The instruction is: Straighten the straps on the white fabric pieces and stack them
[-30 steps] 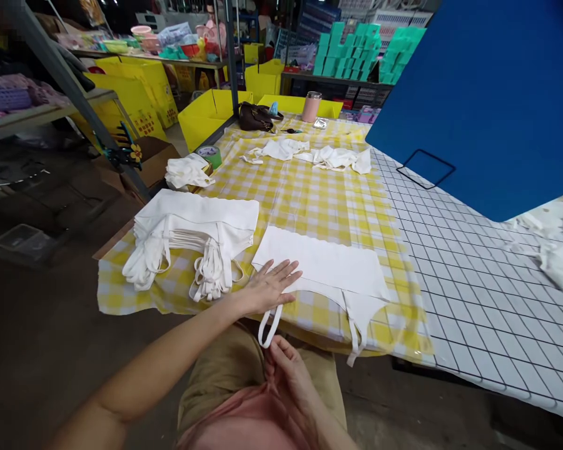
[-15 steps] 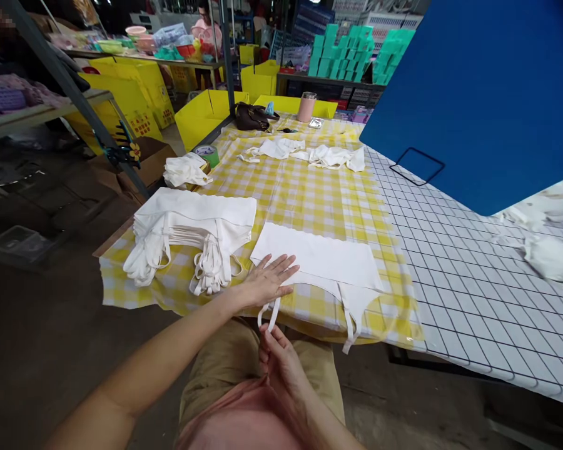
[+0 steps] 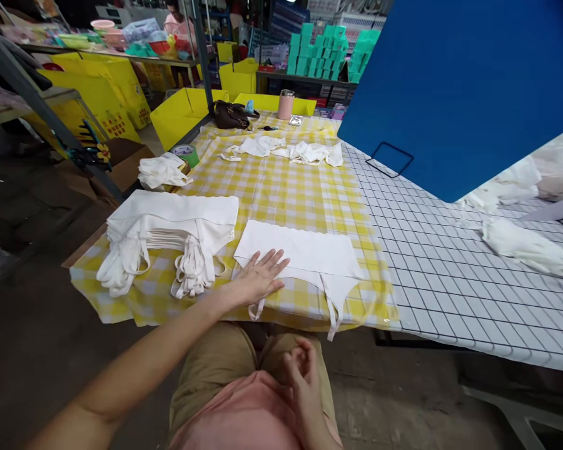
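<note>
A white strappy top (image 3: pixel 300 247) lies flat near the front edge of the table, its straps hanging toward me. My left hand (image 3: pixel 259 278) rests flat on the left part of it, fingers spread; part of the cloth is hidden underneath. One strap (image 3: pixel 257 310) shows below my left wrist, the other (image 3: pixel 333 315) drops over the table edge. Above my lap, apart from the cloth, is my right hand (image 3: pixel 304 375), its fingers loosely curled and parted from the thumb, with nothing visible in it. To the left stands a stack of similar white tops (image 3: pixel 173 209) with bunched straps.
A yellow checked cloth (image 3: pixel 281 194) covers the table. Farther back lie crumpled white pieces (image 3: pixel 263 145), a dark handbag (image 3: pixel 232 115) and a pink flask (image 3: pixel 286 104). A large blue panel (image 3: pixel 450 94) rises at right over a white grid surface (image 3: pixel 394 237). A metal post (image 3: pixel 51 119) stands left.
My right hand has let go of the strap and drawn back right and down over my lap. My left hand stays flat on the top. The view has shifted slightly to the right.
</note>
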Tool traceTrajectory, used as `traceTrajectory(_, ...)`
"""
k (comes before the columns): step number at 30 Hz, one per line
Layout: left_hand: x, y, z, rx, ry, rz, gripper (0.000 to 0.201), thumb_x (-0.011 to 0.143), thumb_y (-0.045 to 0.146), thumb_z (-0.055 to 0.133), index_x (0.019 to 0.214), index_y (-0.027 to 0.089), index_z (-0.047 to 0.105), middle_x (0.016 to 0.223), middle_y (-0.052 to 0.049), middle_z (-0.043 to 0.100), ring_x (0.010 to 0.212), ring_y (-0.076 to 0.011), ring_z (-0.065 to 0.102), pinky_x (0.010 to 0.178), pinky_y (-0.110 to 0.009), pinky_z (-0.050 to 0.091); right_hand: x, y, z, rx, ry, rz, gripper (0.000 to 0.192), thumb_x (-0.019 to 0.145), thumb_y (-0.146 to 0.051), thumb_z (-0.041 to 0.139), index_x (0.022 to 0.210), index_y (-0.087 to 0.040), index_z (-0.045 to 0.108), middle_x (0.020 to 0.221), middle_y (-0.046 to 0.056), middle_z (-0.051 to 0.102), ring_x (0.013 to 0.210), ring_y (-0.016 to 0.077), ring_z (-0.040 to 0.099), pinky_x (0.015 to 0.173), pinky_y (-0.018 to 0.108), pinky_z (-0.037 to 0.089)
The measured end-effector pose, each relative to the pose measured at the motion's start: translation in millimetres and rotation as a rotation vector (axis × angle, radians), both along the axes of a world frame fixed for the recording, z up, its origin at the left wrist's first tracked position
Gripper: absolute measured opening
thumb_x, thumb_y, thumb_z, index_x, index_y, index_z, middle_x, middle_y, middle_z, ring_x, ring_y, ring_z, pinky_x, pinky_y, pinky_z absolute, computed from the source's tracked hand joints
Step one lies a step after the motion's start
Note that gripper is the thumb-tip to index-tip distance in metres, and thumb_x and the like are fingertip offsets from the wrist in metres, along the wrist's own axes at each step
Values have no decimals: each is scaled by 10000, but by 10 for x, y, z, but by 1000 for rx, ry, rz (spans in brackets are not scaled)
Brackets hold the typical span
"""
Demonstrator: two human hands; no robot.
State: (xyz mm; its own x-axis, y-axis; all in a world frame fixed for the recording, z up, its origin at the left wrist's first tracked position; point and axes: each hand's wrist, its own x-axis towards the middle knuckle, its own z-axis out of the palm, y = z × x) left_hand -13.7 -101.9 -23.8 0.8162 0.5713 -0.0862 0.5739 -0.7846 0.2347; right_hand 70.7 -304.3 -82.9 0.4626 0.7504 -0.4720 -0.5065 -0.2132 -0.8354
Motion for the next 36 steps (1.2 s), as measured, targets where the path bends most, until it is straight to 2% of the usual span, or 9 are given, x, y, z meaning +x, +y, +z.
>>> traceTrajectory(4, 357, -146, 41, -19, -54, -133, 499, 926, 328, 341, 1403, 219, 243, 1485, -64, 214, 1375, -200, 164, 1102, -449, 153, 456, -91, -72, -22, -482, -225, 428, 659, -407, 692, 996, -257, 475, 684, -56, 400, 639, 122, 421, 621, 242, 362)
traceTrajectory(10, 812, -283, -108, -18, -89, -301, 457, 936, 330, 300, 1385, 247, 281, 1483, -14, 230, 1373, -192, 168, 1105, -446, 157, 762, 39, -194, -140, -673, -68, 413, 666, -519, 629, 873, -164, 588, 588, -64, 357, 563, 113, 352, 554, 244, 304)
traceTrajectory(17, 845, -272, -171, -44, -71, -297, 442, 934, 333, 300, 1370, 259, 305, 1486, 5, 220, 1376, -184, 156, 1110, -444, 151, 758, -176, -160, -33, -730, 155, 301, 789, -452, 545, 745, -160, 600, 661, -5, 501, 613, 123, 454, 567, 227, 372)
traceTrajectory(21, 844, -296, -106, -114, -81, -292, 445, 931, 329, 312, 1368, 243, 311, 1484, -9, 225, 1380, -195, 140, 1114, -460, 125, 797, -330, -123, 4, -861, 159, 268, 824, -391, 523, 956, -170, 600, 767, 27, 549, 708, 147, 523, 626, 238, 430)
traceTrajectory(24, 795, -197, -23, -218, -145, -288, 521, 930, 358, 309, 1415, 207, 194, 1484, -49, 224, 1372, -189, 175, 1112, -428, 167, 885, -325, -49, 42, -974, 60, 338, 825, -349, 529, 1117, -179, 513, 746, 8, 510, 645, 130, 503, 585, 234, 433)
traceTrajectory(26, 701, -17, 42, -223, -208, -172, 570, 927, 355, 321, 1430, 175, 126, 1482, -80, 225, 1358, -180, 218, 1108, -387, 203, 1035, -203, 71, 111, -1111, 47, 314, 827, -321, 519, 1111, -190, 498, 727, 2, 493, 611, 126, 482, 571, 243, 425)
traceTrajectory(29, 474, 367, 131, -63, -209, 256, 507, 918, 243, 344, 1395, 104, 243, 1431, -141, 323, 1313, -213, 309, 1076, -353, 270, 1397, 211, 351, 130, -1371, 130, 219, 824, -323, 483, 997, -202, 541, 702, 4, 479, 612, 141, 456, 594, 277, 408)
traceTrajectory(32, 256, 689, 195, 119, -71, 612, 445, 886, 148, 376, 1300, -17, 366, 1276, -247, 450, 1181, -298, 453, 949, -372, 399, 1771, 812, 631, -98, -1473, 165, 262, 811, -362, 422, 945, -180, 553, 828, 59, 513, 750, 189, 487, 666, 321, 399)
traceTrajectory(36, 190, 836, 233, 37, 70, 752, 407, 897, 190, 379, 1162, -106, 467, 1147, -332, 481, 1000, -343, 568, 791, -375, 470, 2046, 1559, 807, -473, -1427, 274, 284, 796, -420, 402, 847, -172, 532, 906, 114, 532, 845, 239, 479, 661, 341, 354)
